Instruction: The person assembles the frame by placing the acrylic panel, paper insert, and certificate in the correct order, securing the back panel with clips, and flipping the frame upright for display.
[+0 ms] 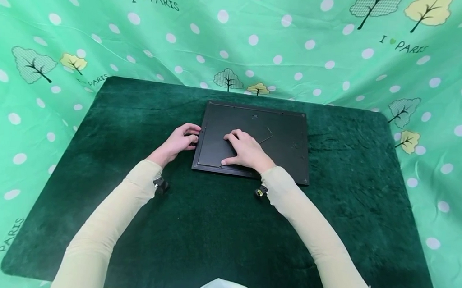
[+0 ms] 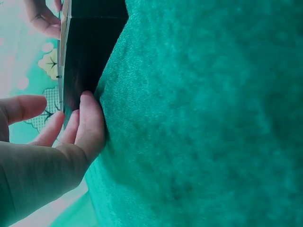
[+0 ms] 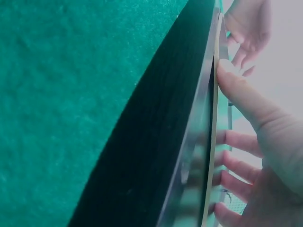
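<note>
A black picture frame [image 1: 249, 174] lies flat with its back upward. Its dark backing board [image 1: 214, 149] faces me, and the board's light brown edge [image 3: 214, 109] shows just above the frame's rim in the right wrist view. My left hand [image 1: 178, 142] is at the frame's left side, its fingertips against the outer edge and its thumb apart from it. My right hand [image 1: 248, 152] rests on the left half of the board, fingers spread, fingertips and thumb touching the surface. The palm hides part of the board.
A dark green velvety cloth [image 1: 207, 232] covers the table beneath the frame. Green dotted curtains [image 1: 251, 41] printed with trees hang behind and at both sides. Small black wrist cameras [image 1: 160, 184] sit below the sleeves' cuffs.
</note>
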Demonstrator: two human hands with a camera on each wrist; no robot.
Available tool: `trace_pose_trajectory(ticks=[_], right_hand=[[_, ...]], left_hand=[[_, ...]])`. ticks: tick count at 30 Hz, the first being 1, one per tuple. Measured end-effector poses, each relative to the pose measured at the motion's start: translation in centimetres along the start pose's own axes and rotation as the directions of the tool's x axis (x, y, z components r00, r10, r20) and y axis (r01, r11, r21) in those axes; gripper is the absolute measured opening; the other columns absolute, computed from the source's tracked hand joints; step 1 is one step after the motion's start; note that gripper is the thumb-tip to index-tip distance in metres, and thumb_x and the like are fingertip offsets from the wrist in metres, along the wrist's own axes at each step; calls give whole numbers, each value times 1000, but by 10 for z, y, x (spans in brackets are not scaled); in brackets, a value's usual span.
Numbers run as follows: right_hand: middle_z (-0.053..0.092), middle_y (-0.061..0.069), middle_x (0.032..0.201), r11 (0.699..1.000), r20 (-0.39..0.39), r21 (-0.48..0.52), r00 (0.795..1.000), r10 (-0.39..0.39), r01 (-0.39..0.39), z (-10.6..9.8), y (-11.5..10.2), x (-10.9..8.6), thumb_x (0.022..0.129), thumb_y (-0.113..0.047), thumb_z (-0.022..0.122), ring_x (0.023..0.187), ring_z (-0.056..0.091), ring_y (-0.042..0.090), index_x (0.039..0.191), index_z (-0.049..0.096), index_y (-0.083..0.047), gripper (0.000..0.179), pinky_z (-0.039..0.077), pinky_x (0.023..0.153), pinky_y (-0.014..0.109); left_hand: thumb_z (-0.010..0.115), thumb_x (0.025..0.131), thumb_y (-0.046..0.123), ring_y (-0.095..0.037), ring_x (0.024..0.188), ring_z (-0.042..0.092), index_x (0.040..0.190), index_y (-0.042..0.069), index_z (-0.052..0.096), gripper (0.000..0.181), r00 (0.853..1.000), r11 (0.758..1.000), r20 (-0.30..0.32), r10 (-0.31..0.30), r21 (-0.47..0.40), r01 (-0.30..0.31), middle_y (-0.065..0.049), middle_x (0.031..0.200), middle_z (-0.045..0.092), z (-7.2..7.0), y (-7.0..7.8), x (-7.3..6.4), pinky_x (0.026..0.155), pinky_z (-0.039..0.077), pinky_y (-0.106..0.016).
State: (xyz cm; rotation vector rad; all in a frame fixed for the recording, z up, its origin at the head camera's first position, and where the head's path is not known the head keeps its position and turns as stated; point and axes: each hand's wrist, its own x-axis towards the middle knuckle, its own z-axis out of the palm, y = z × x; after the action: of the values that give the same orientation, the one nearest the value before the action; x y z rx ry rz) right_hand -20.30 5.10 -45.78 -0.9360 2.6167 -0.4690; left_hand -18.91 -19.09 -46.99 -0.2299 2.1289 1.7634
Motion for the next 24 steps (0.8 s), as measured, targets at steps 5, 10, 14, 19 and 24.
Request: trace_pose_trajectory(ticks=[5,10,14,19,24], right_hand=[[37,11,140,999,6,28,1000,15,-16,0,0,-2,83,-50,72,127,36,27,142,44,-15,74,30,106,43],[36,11,139,997,-14,76,1000,23,-22,0,1,-4,82,-47,74,127,35,27,141,46,-16,73,30,105,44],[36,11,139,994,-27,111,999,24,-20,3,1,-4,81,-48,75,127,34,27,141,46,-16,73,31,104,44],[34,11,142,990,-41,142,999,4,2,5,4,-6,82,-48,73,130,32,27,144,44,-16,76,29,106,45],[23,12,152,971,-67,234,997,-30,45,-2,14,-16,87,-52,66,138,25,29,152,30,-20,81,29,107,47]], left_hand=[[51,99,7,-27,100,55,146,7,36,50,1000,995,-23,0,97,2,-20,130,47,1,3,8,87,50,-42],[50,101,17,-21,83,57,144,5,39,46,996,988,-80,-37,146,49,-18,122,53,3,8,20,80,52,-36],[53,101,20,-16,74,56,134,0,50,39,989,986,-129,-67,141,85,-14,110,57,2,10,28,73,53,-30],[61,97,20,-14,71,56,129,-1,55,39,983,989,-159,-89,100,105,-12,104,59,1,8,34,67,53,-25],[63,96,18,-16,71,57,128,1,56,38,982,992,-151,-110,52,119,-13,106,59,2,9,39,66,53,-24]])
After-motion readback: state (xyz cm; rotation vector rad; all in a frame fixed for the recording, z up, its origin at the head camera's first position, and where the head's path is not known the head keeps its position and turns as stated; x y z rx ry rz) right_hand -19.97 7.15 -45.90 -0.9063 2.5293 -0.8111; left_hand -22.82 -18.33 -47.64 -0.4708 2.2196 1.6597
